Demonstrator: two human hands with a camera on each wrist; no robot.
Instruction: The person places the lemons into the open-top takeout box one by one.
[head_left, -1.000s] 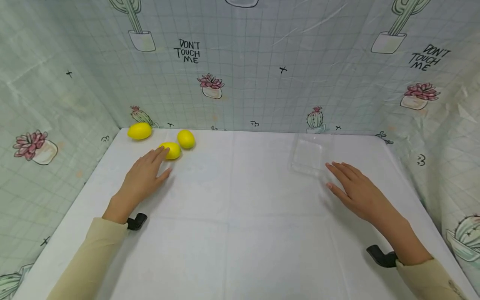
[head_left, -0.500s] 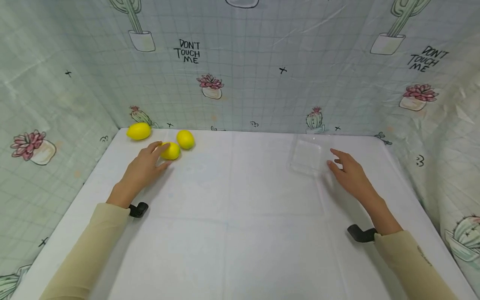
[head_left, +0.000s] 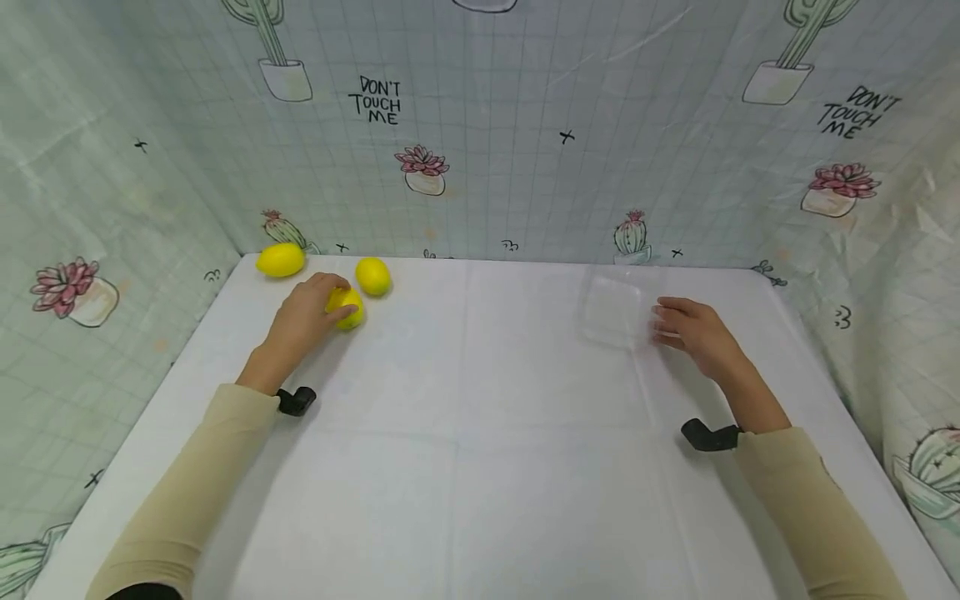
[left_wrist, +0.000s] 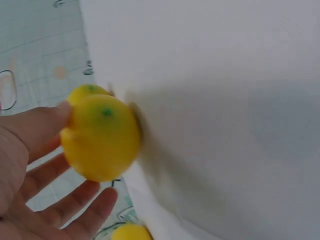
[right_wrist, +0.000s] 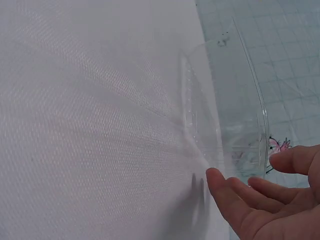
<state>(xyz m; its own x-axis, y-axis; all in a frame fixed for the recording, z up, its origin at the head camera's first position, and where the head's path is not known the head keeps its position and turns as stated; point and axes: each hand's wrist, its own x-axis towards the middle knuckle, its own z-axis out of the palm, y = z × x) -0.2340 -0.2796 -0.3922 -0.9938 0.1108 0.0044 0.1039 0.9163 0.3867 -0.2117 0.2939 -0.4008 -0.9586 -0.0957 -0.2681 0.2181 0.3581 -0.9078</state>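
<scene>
A yellow lemon with a green stem end is in my left hand, thumb against one side and fingers round the other. In the left wrist view a second lemon shows partly behind it. On the right, a transparent plastic box stands on the white tabletop. My right hand is at the box's right side, fingers apart and slightly bent, holding nothing. In the right wrist view its fingertips come right up to the box's near end.
Two more lemons lie at the back left, one by the corner and one just right of my left hand. A cloth curtain with cactus prints rises behind the white table and along both sides.
My left hand has moved forward and right and closed round the nearest lemon. My right hand has moved forward and turned beside the box, which stays in place.
</scene>
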